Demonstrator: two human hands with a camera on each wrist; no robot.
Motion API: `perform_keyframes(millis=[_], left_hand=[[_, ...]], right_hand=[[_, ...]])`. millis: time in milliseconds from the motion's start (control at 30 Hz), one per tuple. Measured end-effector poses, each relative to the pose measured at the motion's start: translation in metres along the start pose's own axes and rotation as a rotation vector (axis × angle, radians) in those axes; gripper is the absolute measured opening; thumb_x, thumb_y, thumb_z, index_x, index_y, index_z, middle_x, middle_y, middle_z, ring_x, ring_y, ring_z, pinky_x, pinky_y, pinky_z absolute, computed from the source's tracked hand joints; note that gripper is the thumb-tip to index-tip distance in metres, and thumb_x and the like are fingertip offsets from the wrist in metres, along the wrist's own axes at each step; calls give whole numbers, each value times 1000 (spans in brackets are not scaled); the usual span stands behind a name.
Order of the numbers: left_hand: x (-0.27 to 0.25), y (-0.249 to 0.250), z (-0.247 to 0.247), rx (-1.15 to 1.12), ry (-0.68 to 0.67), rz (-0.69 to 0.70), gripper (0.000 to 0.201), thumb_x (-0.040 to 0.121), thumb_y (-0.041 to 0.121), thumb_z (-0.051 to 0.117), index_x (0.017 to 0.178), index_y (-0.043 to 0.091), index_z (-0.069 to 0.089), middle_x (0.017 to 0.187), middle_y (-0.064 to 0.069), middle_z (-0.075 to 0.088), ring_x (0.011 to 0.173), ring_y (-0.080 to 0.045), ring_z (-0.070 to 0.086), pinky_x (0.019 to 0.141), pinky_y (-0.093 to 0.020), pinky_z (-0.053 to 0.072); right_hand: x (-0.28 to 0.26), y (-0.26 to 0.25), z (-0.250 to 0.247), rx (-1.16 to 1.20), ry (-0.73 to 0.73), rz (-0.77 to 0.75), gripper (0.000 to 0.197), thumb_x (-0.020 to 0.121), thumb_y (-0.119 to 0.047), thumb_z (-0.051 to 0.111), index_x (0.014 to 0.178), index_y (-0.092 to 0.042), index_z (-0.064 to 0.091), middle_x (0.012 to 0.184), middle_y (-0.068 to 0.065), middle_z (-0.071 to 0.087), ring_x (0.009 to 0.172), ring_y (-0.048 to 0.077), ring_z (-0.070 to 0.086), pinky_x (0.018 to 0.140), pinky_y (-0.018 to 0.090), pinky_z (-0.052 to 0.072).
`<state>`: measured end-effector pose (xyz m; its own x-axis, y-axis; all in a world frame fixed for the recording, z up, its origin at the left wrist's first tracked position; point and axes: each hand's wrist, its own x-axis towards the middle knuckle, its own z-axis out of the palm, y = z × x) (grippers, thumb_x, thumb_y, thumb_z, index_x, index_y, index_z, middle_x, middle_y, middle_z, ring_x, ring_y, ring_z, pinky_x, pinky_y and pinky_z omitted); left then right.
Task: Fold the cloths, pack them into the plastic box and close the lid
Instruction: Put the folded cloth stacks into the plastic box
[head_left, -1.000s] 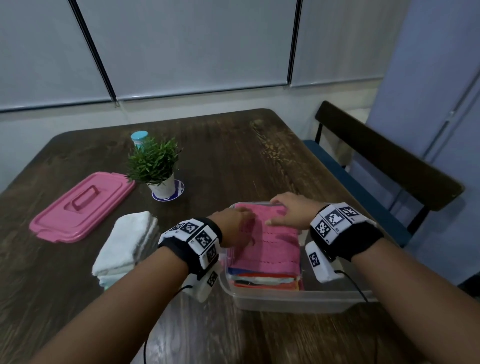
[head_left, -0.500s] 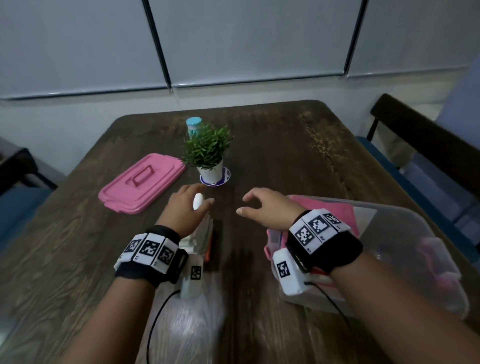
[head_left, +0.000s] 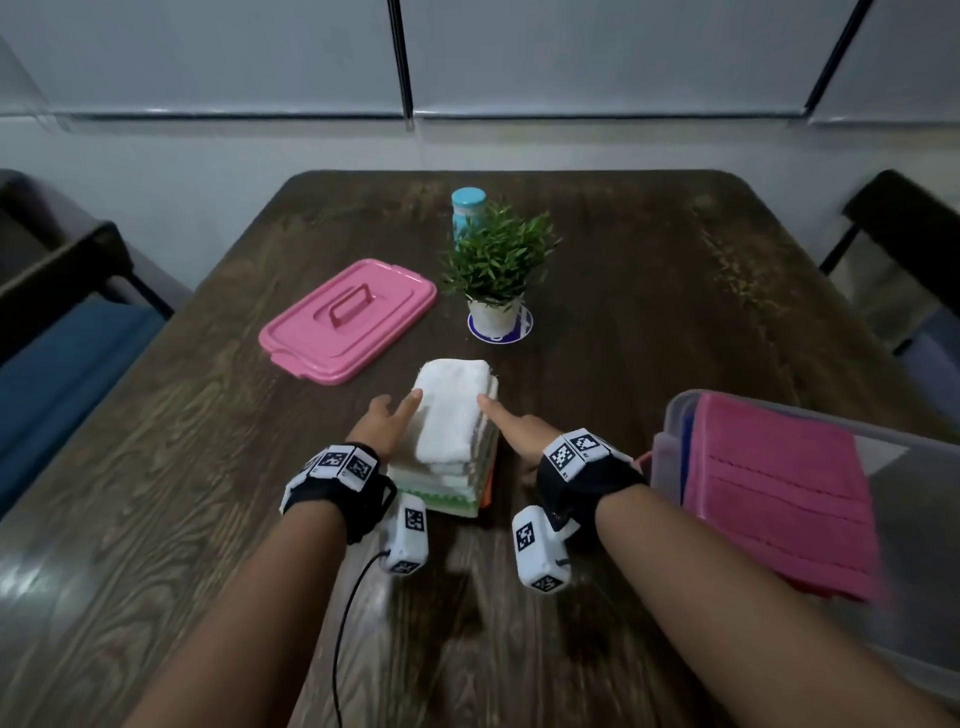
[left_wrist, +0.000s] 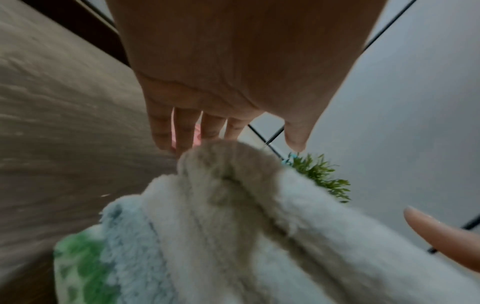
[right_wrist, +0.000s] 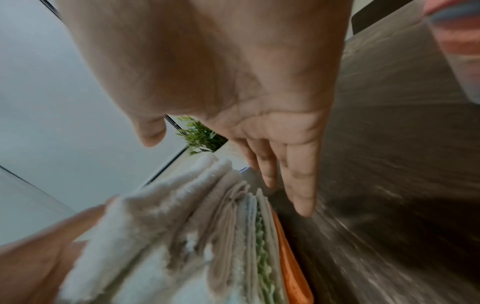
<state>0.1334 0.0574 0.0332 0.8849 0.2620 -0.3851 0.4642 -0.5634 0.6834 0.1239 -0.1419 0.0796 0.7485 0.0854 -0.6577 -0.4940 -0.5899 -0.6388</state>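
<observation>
A person's left hand (head_left: 383, 427) and right hand (head_left: 511, 429), fingers straight, flank a stack of folded white, green and orange cloths (head_left: 453, 437) mid-way along the dark wooden counter (head_left: 649, 322); the clear plastic box (head_left: 779, 499), a pink cloth on top, sits by the right edge; the pink plastic lid (head_left: 349, 319) lies beyond the stack, towards the left edge.

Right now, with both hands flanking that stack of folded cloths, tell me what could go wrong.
1. The stack of folded cloths is tall and uneven, so layers may slide apart when the left hand and right hand lift.
2. The plastic box already holds a pink cloth near its rim; the pink lid might not close.
</observation>
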Motion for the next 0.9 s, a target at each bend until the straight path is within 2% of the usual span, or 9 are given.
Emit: perform_keyframes(millis=[167,233,300,400,533,633,700,800,900], left_hand=[[24,-17,7,-44,-123,-86,108,75,85,38,147,5,30,149,-15,38,133,-30,42,111,-37,31],[41,-32,13,-91,-180,-122,128,54,98,37,145,8,36,145,-13,45,127,-29,49,110,-40,34],[55,-47,19,-130,-252,-161,130,46,101,45,141,13,44,137,-10,54,117,-26,58,106,-41,41],[36,-34,18,-283,-347,-115,108,51,89,56,128,14,58,119,-7,67,102,-21,67,96,-37,50],[19,-24,20,-394,-433,-26,97,53,77,63,127,14,59,115,-7,69,102,-21,67,96,-38,51],[11,-27,26,-384,-490,-42,95,54,76,64,126,14,59,113,-7,70,102,-22,68,96,-40,51],[-2,-27,33,-335,-512,-36,94,54,77,60,124,14,60,111,-6,70,98,-20,69,88,-34,54],[-21,-31,54,-299,-525,-21,96,53,78,57,122,13,61,110,-7,70,96,-19,69,77,-27,55],[-44,-31,76,-289,-537,14,99,54,80,56,124,10,59,109,-7,70,95,-18,69,74,-24,55]], right_hand=[[31,1,16,67,-21,51,130,46,-99,35,148,-17,35,148,9,42,129,33,46,108,47,38],[44,3,24,127,-35,62,131,44,-99,40,148,-18,35,149,8,41,130,32,45,109,48,37],[46,1,29,193,-74,85,131,43,-99,46,146,-19,39,147,7,45,128,31,47,109,47,36],[40,-2,36,254,-128,89,95,69,-84,51,138,-19,48,137,7,54,123,29,53,109,46,38],[40,5,39,293,-157,118,69,77,-76,53,121,-24,55,122,5,61,108,26,58,105,47,42],[35,17,37,293,-155,149,78,75,-77,54,129,-21,53,123,6,60,108,27,58,101,47,45],[28,30,35,312,-156,153,75,80,-72,53,131,-18,53,116,6,62,101,24,60,97,43,48],[12,55,29,314,-136,181,76,83,-68,53,136,-15,49,115,7,63,90,19,60,73,32,50],[-4,78,22,327,-102,180,72,86,-62,53,138,-12,47,107,5,63,84,16,58,64,27,44]])
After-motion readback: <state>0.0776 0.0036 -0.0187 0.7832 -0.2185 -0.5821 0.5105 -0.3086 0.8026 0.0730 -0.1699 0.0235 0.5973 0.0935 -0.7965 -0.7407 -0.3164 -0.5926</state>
